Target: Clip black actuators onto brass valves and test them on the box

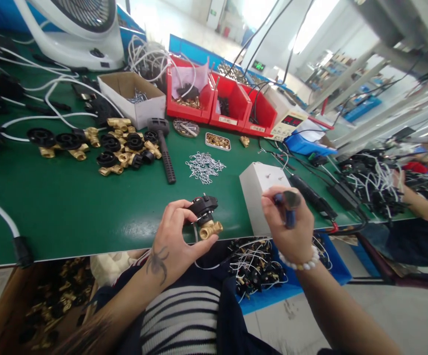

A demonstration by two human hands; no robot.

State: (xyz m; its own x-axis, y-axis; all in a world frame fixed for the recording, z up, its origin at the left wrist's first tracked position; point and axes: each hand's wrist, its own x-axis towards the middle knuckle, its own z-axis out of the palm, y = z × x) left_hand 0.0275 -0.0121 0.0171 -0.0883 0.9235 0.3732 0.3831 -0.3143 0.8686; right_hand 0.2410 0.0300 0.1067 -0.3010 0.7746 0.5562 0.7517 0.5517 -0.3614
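Note:
My left hand (179,236) grips a brass valve (211,230) with a round black head (203,207), tilted above the table's front edge. A thin light cable runs down from it. My right hand (291,227) is closed around a blue-handled tool (290,217); its dark end points toward the camera, and its exact kind is unclear. That hand is in front of a grey box (252,187) with small switches on top. Beyond the left hand lies a pile of small wire clips (205,166) on the green table (136,212).
Brass valves with black caps (127,148) and a black mallet-like tool (165,153) lie left. Red bins (230,106), a cardboard box (132,98) and a fan (84,34) stand behind. A blue crate (273,293) of cabled parts is below. A co-worker's arm (420,199) shows right.

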